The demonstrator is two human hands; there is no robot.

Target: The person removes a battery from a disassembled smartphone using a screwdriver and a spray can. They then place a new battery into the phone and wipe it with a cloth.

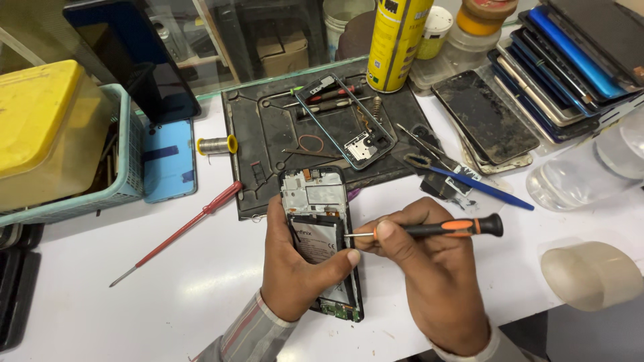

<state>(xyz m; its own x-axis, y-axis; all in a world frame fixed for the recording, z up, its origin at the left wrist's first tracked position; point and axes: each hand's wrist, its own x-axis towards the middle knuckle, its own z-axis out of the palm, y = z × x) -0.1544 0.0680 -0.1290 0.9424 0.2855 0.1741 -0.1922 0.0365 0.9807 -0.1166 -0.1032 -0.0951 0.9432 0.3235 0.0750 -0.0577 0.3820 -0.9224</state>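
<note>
A big white table (201, 281) fills most of the view, and a dark work mat (268, 141) lies on it near the top middle. At the far left a yellow box (40, 127) sits in a light blue basket (127, 181). At the top right a stack of old phones and screens (570, 60) leans in a row, with a cracked dark screen (486, 117) lying flat beside it. A tall yellow spray can (397, 40) stands at the back edge of the mat. On the mat lies a thin phone frame (342, 121). The open phone (320, 201) with its back off rests on the table in the middle, its top end touching the front edge of the mat. The left hand (292, 261) wraps around the phone from the left side, with the thumb pressed across the battery, so it grips the phone firmly. The right hand (429, 268) is closed tight around a black and orange screwdriver (436, 229), pinched between thumb and fingers. The metal tip of the screwdriver points left and touches the right side of the open phone, close to the left thumb. A long red screwdriver (178, 231) lies slanted on the table to the left of the phone, well apart from both hands. A blue tool (483, 189) rests on the table to the right of the mat. A small spool of wire (216, 145) sits just left of the mat.
</note>
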